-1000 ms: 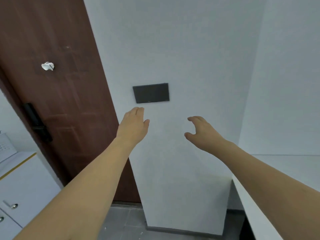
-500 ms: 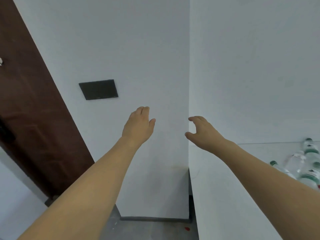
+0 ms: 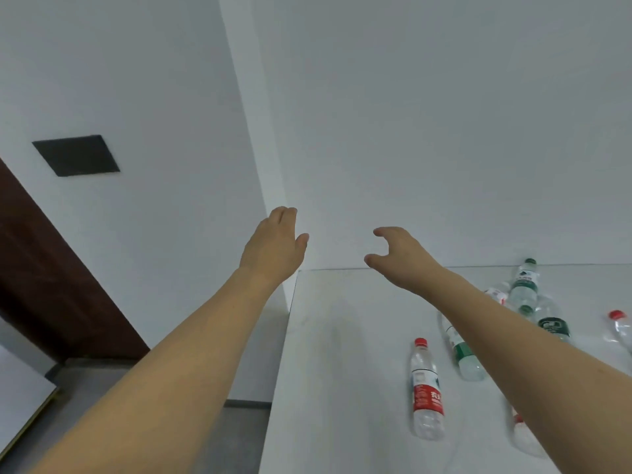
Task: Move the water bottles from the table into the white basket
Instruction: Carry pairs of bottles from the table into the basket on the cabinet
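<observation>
Several clear water bottles lie on the white table [image 3: 325, 354] at the lower right. A red-labelled bottle [image 3: 426, 391] lies nearest the table's middle. A green-labelled bottle [image 3: 460, 350] lies beside it, partly under my right forearm. A green-capped bottle [image 3: 523, 282] stands near the wall, and a red-capped one [image 3: 620, 328] is cut by the right edge. My left hand [image 3: 273, 248] is raised in front of the wall corner, fingers apart, empty. My right hand [image 3: 400, 256] hovers above the table's far edge, curled open, holding nothing. No white basket is in view.
White walls meet in a corner behind my hands. A dark wall panel [image 3: 77, 155] and a brown door [image 3: 44, 278] are at the left. Grey floor [image 3: 219, 439] lies left of the table, and a white cabinet corner [image 3: 20, 401] shows at the lower left.
The view has swung to the right: the door slid off to the left and the table with its bottles came into sight. Both hands stay raised and empty.
</observation>
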